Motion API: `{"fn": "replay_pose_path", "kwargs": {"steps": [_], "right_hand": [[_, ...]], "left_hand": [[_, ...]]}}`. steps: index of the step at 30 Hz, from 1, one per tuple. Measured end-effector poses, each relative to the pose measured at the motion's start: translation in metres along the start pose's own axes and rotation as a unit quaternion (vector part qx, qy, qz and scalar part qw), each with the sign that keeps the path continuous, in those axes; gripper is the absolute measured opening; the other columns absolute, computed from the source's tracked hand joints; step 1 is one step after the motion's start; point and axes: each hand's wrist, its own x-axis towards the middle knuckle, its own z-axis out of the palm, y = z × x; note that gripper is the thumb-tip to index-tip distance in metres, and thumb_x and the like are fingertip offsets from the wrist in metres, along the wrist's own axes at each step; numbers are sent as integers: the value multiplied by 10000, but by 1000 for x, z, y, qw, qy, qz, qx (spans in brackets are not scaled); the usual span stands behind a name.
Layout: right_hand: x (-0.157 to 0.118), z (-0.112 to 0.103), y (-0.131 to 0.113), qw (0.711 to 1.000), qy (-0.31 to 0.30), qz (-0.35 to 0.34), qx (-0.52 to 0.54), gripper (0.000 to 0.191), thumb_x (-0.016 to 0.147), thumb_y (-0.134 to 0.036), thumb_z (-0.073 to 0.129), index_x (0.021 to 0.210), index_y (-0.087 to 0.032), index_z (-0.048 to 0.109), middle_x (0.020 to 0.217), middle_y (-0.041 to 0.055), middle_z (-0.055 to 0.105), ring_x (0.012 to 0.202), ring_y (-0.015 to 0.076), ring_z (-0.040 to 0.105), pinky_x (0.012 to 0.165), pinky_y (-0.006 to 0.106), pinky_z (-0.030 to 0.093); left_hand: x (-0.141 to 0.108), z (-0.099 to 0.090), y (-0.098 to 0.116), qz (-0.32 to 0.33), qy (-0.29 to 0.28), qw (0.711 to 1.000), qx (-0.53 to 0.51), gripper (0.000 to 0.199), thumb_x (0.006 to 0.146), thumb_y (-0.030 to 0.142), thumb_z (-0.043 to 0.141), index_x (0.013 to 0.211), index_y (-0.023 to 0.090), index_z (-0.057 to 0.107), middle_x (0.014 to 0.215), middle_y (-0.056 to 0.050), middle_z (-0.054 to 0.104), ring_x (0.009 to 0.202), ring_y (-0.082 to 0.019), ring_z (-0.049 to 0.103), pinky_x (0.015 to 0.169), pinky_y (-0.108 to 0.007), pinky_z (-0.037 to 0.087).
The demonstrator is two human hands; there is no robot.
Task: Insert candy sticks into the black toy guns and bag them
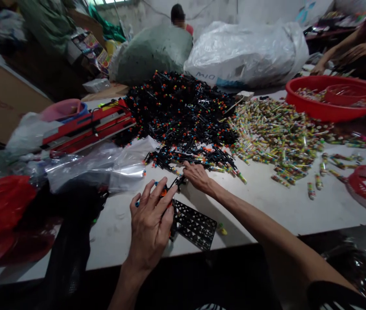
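Black plastic tray point(197, 224) lies before you on the table point(250, 211), open cells showing at its right. Your left hand point(150, 217) spreads loosely over its other end; your right hand's point(197, 175) fingers bunch close together. You can't tell either's grip. Much seems left: a big heap of black pieces point(176, 107) lies loose beyond.
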Motion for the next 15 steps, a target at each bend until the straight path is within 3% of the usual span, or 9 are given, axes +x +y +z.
{"fn": "replay_pose_path", "kwargs": {"steps": [3,6,9,12,13,15], "right_hand": [[-23,5,-1,998,21,37,55,222,854,-87,401,1012,-135,549,999,120,587,805,169,556,663,252,390],[-48,13,-7,971,40,54,230,128,756,-118,537,878,-145,566,807,36,587,716,139,522,627,227,367],[-57,27,-20,895,4,46,444,55,722,-185,580,703,-143,549,658,-19,539,603,104,487,561,209,350],[-52,44,-31,806,-29,60,589,109,709,-235,596,754,-149,546,626,-37,545,549,94,491,522,204,353],[-50,47,-33,800,-29,61,595,113,698,-224,603,762,-152,544,631,-37,552,553,95,497,525,204,358],[-47,48,-36,843,-25,62,534,98,682,-199,612,738,-157,543,641,-29,563,575,102,504,537,206,361]], "left_hand": [[-2,0,0,5,3,1000,0,411,875,187,368,1262,278,475,1411,-25,388,1328,-242,267,1032,-476,227],[-2,0,1,4,6,1000,0,404,879,184,361,1256,273,478,1411,-24,388,1331,-234,259,1028,-473,225],[-2,1,1,1,5,1000,-1,409,878,184,360,1259,278,473,1412,-24,387,1329,-241,261,1023,-476,221],[-2,1,1,2,2,1000,0,417,874,181,363,1262,285,472,1416,-19,381,1329,-247,262,1025,-473,220],[-2,1,1,2,3,1000,0,420,872,179,365,1264,288,470,1417,-16,379,1329,-247,263,1026,-470,221],[-2,1,1,3,4,1000,1,435,868,173,369,1275,298,455,1422,-10,370,1331,-244,261,1029,-464,222]]}}
